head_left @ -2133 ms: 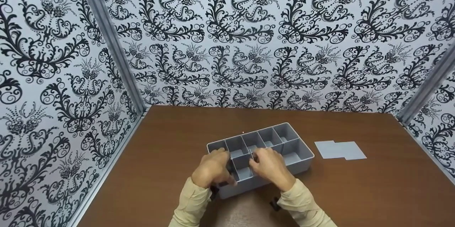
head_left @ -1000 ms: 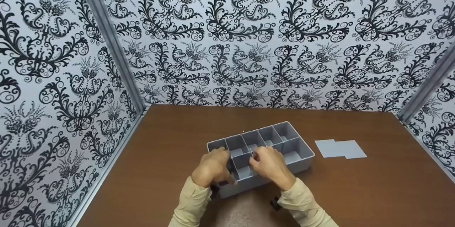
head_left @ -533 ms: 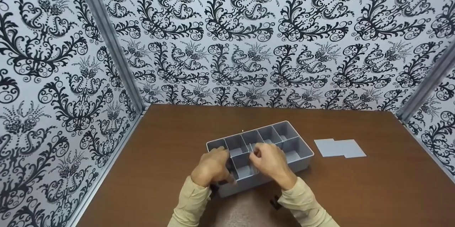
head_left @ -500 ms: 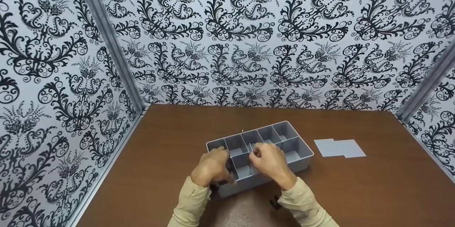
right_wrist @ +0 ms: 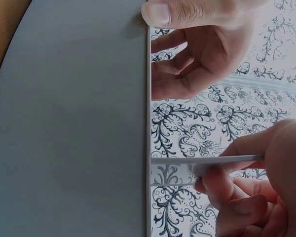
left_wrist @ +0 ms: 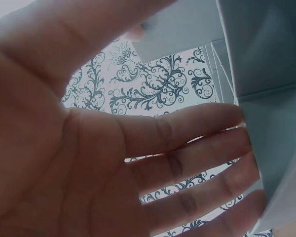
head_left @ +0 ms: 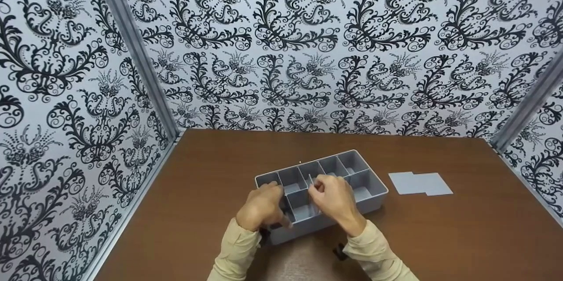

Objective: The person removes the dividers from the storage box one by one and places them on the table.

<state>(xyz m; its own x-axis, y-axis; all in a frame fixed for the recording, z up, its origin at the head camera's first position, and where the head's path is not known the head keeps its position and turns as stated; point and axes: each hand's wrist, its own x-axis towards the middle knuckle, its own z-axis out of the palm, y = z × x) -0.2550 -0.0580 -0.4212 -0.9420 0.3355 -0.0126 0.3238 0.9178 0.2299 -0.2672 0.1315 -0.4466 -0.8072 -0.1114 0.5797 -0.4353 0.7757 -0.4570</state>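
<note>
A grey plastic organizer box (head_left: pixel 303 230) with several compartments sits at an angle on the table. My left hand (head_left: pixel 264 206) holds its left end, the thumb on the near rim and the other fingers reaching across into the box; the left wrist view shows these fingers long and touching a grey wall. Over the middle of the near row, my right hand (head_left: pixel 336 199) pinches a thin divider panel (head_left: pixel 310 180) between thumb and fingers. In the right wrist view the divider panel (right_wrist: pixel 222 159) stands above the near rim. Its lower part is hidden behind the box wall.
To the right of the box, two white flat pieces (head_left: pixel 420 184) lie overlapping on the brown table (head_left: pixel 211 162). Patterned walls (head_left: pixel 299 74) close off the back and left sides. Small black parts (head_left: pixel 340 251) show at the wrists.
My right hand has risen slightly, and the divider's top edge now sticks up above the rest of the box. The left hand and the box have stayed in place.
</note>
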